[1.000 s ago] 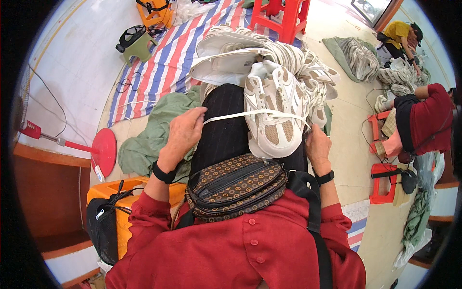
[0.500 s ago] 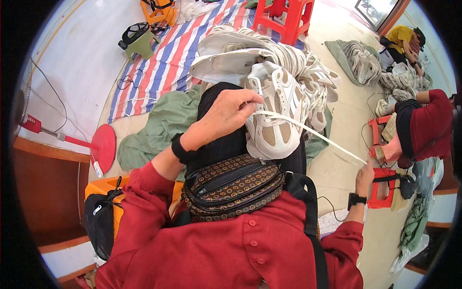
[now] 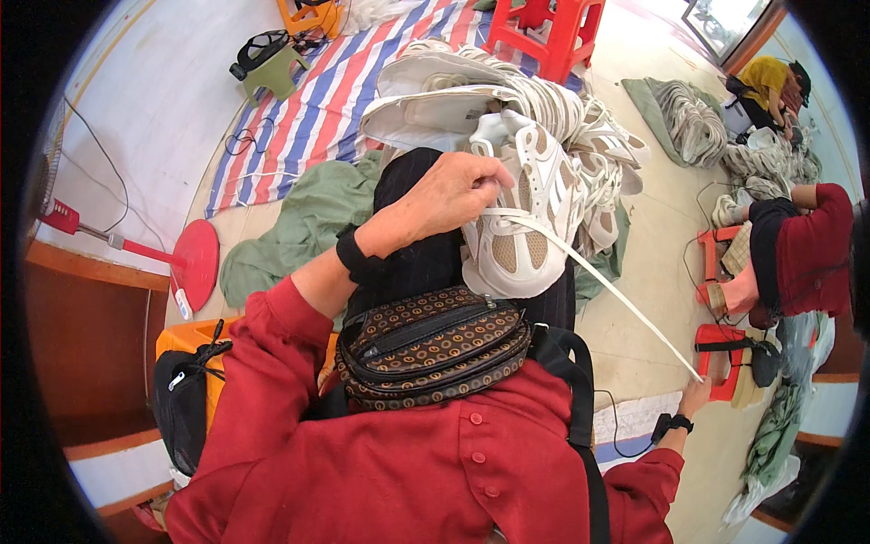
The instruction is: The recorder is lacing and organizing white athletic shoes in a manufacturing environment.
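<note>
A white and beige sneaker [image 3: 527, 249] rests on my lap, toe toward me. A long white shoelace [image 3: 630, 306] runs across its lowest eyelets and stretches taut to the lower right. My right hand [image 3: 695, 397] is closed on the far end of this lace, well out to the side. At the left edge of the lacing, my left hand [image 3: 458, 190] has its fingers curled together in a pinch; what sits between them is hidden. Behind the sneaker lies a row of similar shoes [image 3: 435, 118], packed closely together.
A brown patterned waist bag [image 3: 435, 349] sits at my waist. Green cloth [image 3: 304, 227] and a striped sheet [image 3: 317, 118] cover floor to the left. A red stool [image 3: 548, 36] stands beyond. At right, one person in red [image 3: 811, 245] and another in yellow [image 3: 766, 77] are near more shoes.
My right hand has moved down and outward, drawing more lace through to its side. My left hand has shifted slightly right and up along the sneaker.
</note>
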Motion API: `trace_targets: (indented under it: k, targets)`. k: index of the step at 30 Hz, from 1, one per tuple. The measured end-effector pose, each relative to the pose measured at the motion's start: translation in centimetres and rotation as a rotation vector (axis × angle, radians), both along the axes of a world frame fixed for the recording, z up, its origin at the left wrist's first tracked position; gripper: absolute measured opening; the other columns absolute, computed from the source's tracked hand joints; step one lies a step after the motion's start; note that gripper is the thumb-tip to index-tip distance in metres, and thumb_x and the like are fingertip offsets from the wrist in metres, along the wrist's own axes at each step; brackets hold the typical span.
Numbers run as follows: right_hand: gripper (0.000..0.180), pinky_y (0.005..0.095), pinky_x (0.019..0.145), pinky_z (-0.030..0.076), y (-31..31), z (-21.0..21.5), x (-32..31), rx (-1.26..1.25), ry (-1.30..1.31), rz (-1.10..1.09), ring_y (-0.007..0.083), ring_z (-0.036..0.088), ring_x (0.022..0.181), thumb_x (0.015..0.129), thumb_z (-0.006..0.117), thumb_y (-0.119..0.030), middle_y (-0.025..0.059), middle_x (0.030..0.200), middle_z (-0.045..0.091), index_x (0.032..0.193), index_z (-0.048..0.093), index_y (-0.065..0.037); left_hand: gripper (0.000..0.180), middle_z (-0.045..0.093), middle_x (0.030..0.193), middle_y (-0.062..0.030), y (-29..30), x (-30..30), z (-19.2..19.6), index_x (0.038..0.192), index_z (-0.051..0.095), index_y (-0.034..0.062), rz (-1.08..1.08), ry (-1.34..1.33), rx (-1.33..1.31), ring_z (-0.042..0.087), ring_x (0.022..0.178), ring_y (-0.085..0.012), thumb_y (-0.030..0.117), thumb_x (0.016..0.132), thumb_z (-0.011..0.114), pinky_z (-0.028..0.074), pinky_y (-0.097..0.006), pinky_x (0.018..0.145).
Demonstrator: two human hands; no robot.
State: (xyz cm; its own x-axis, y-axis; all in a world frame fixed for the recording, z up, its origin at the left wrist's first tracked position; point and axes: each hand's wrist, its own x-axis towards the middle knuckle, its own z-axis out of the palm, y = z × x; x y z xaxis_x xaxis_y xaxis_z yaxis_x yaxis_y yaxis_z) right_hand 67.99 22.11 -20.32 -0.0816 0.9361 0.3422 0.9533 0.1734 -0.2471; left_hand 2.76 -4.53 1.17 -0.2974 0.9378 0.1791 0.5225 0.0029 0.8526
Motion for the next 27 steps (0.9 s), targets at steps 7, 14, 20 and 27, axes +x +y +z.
trace_targets:
  k: [7,14,20,27]
  targets:
    - [0.013,0.0428,0.061,0.047,2.0,-1.1,5.2,-0.040,0.183,-0.197,0.0306,0.059,0.064,0.080,0.049,-0.002,0.0169,0.070,0.060,0.087,0.059,0.001,0.022,0.060,0.070,-0.0015,0.9,-0.4,0.7,0.101,0.067,-0.0001,-0.023,-0.065,-0.095,0.052,0.057,-0.0070,0.005,0.085,0.052,0.042,-0.024,0.053]
    - [0.012,0.0314,0.041,0.043,1.1,-2.1,6.8,-0.066,0.281,-0.234,0.0180,0.054,0.048,0.082,0.047,-0.002,0.0085,0.062,0.058,0.089,0.056,0.000,0.021,0.061,0.069,-0.0034,1.2,0.1,0.7,0.096,0.067,-0.0015,0.059,0.071,0.044,0.054,0.059,-0.0099,0.007,0.083,0.053,0.045,-0.027,0.055]
    - [0.014,0.0271,0.042,0.046,0.3,-0.3,4.7,-0.202,0.897,-0.375,0.0146,0.055,0.049,0.084,0.046,-0.003,0.0072,0.066,0.060,0.083,0.060,0.000,0.024,0.061,0.068,-0.0060,1.3,0.1,0.8,0.093,0.067,-0.0038,-0.044,0.039,-0.026,0.055,0.060,-0.0126,0.011,0.082,0.052,0.046,-0.031,0.057]
    - [0.019,0.0299,0.071,0.052,0.6,5.0,-7.7,-0.380,1.380,-0.046,0.0137,0.060,0.077,0.086,0.063,-0.014,0.0021,0.086,0.062,0.103,0.062,-0.005,0.024,0.058,0.065,-0.0026,1.8,0.5,0.7,0.099,0.065,-0.0030,-0.094,-0.196,-0.210,0.053,0.050,-0.0091,0.011,0.085,0.051,0.044,-0.026,0.047]
